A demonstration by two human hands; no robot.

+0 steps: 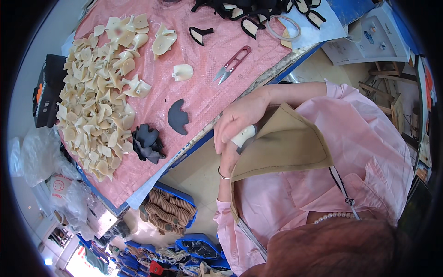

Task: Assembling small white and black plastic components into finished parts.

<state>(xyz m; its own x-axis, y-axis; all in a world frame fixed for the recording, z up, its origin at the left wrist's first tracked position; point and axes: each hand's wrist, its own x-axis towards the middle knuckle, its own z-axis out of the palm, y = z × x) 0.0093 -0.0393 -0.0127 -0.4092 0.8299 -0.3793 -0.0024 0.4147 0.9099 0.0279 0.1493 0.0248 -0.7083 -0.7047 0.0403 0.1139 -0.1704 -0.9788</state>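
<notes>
In front of my apron (286, 143) I hold a small cream plastic piece (244, 135) with a dark grey strip along its lower edge. My right hand (242, 113) curls over it from above, fingers bent and closed. Beneath, my left hand (230, 154), with a bracelet at the wrist, closes on the same piece; most of its fingers are hidden. Over the table's edge, nearest to my hands, lies a flat dark grey cut piece (178, 117) with a scalloped side. A small stack of dark grey pieces (148, 144) sits beside a large heap of cream plastic pieces (97, 101).
Red-handled thread snips (233, 64) lie on the pink-covered table (203, 92). Farther back are black-edged pieces (200, 35) and a tape roll (283, 28). A black box (50, 90) stands by the heap. Below, a blue crate (191, 198) holds brown ribbed items.
</notes>
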